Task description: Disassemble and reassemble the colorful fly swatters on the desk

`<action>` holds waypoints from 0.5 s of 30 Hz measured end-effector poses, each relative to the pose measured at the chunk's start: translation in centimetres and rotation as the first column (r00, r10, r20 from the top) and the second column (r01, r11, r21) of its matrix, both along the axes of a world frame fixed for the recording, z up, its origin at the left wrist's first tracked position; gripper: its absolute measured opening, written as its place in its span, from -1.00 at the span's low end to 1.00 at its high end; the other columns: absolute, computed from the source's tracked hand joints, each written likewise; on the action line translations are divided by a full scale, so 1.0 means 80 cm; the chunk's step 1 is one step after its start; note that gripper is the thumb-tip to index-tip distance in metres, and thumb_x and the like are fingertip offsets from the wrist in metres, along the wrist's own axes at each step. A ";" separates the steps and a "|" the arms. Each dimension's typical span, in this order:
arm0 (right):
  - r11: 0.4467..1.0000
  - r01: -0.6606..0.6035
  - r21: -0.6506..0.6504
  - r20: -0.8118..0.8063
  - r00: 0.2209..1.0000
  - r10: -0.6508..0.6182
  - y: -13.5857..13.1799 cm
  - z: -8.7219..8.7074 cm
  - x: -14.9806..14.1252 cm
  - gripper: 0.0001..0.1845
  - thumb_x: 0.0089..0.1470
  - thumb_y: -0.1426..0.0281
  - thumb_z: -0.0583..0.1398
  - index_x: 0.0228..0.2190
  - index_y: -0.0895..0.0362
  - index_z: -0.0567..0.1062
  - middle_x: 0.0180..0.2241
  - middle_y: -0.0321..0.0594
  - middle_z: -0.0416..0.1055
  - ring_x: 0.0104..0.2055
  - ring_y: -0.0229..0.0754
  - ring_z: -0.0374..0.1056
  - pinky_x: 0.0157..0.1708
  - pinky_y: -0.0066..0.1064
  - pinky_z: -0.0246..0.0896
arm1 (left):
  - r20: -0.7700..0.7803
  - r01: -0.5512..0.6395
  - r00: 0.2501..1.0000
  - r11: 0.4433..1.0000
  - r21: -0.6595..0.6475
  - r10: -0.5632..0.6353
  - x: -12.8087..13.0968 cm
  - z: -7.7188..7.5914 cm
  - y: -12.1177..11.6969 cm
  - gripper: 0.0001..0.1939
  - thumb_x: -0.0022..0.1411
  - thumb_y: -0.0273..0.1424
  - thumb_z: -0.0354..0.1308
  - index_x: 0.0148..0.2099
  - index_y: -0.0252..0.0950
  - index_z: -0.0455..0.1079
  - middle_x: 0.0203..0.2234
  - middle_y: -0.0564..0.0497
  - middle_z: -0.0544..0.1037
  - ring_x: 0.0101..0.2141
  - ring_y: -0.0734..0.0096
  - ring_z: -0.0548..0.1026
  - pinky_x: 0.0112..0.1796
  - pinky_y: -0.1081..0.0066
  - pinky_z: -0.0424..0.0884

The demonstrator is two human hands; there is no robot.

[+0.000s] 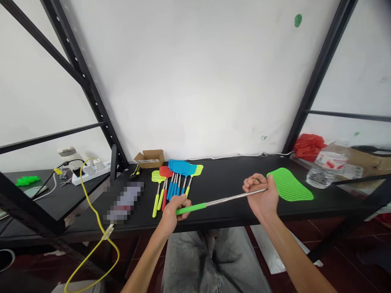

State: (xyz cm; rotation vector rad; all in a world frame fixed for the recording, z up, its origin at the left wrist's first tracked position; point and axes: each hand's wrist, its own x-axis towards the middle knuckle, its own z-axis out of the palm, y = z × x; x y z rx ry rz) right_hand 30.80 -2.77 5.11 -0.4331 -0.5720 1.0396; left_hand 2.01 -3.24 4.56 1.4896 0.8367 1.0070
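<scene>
A green fly swatter with a metal telescopic shaft lies across both hands above the shelf's front edge. My left hand is closed round the end of its green handle. At the other end, my right hand holds the shaft just below the perforated green head, thumb against it and fingers curled. Behind my left hand several more fly swatters lie fanned on the black shelf: blue ones in the middle, a red one, and yellow-green ones at the sides.
A small open cardboard box stands by the wall, near a black-and-yellow tool. A yellow cable hangs over the left edge beside a power strip. At right are a plastic bottle and a red bag.
</scene>
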 end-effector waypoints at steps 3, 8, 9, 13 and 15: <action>1.000 -0.006 0.023 0.014 1.000 0.006 -0.005 0.001 -0.009 -0.53 0.16 0.00 0.12 -0.51 0.10 0.51 -0.59 -0.21 0.37 -0.50 -0.20 0.29 -0.53 -0.40 0.10 | -0.008 -0.012 1.000 1.000 -0.003 0.011 0.009 -0.001 -0.005 -0.40 0.31 -0.07 -0.12 -0.72 -0.24 0.09 -0.77 0.08 0.06 -0.66 0.48 0.04 -0.55 0.35 -0.09; 0.987 -0.156 -0.025 0.113 0.981 0.158 -0.024 -0.007 -0.070 -0.47 0.17 -0.04 0.09 -0.55 0.09 0.51 -0.62 -0.19 0.39 -0.55 -0.19 0.28 -0.56 -0.38 0.07 | -0.066 -0.068 0.996 0.993 -0.097 0.062 0.056 -0.003 -0.039 -0.52 0.25 -0.04 0.01 -0.58 -0.23 0.14 -0.67 0.08 0.23 -0.57 0.44 0.20 -0.50 0.38 0.09; 0.979 -0.199 -0.032 0.129 0.971 0.202 -0.028 -0.009 -0.081 -0.47 0.18 -0.03 0.08 -0.56 0.09 0.51 -0.61 -0.18 0.40 -0.55 -0.19 0.27 -0.56 -0.38 0.07 | -0.060 -0.046 0.997 0.992 -0.117 0.040 0.064 -0.004 -0.044 -0.53 0.25 -0.03 0.03 -0.56 -0.23 0.12 -0.67 0.10 0.24 -0.57 0.44 0.21 -0.48 0.38 0.12; 0.954 -0.296 -0.047 0.174 0.938 0.300 -0.035 -0.011 -0.095 -0.45 0.19 -0.03 0.08 -0.54 0.11 0.54 -0.56 -0.15 0.44 -0.50 -0.19 0.29 -0.49 -0.38 0.13 | -0.005 -0.068 0.998 0.980 -0.188 0.068 0.073 -0.009 -0.046 -0.52 0.21 0.01 0.07 -0.53 -0.22 0.08 -0.69 0.14 0.19 -0.61 0.50 0.14 -0.52 0.40 0.07; 0.946 -0.320 -0.059 0.185 0.927 0.326 -0.035 -0.010 -0.090 -0.43 0.20 -0.03 0.06 -0.53 0.12 0.55 -0.55 -0.14 0.44 -0.47 -0.18 0.31 -0.45 -0.38 0.17 | 0.010 -0.059 0.998 0.979 -0.195 0.062 0.069 -0.012 -0.038 -0.51 0.21 0.01 0.07 -0.55 -0.23 0.09 -0.70 0.15 0.15 -0.63 0.53 0.10 -0.56 0.42 -0.01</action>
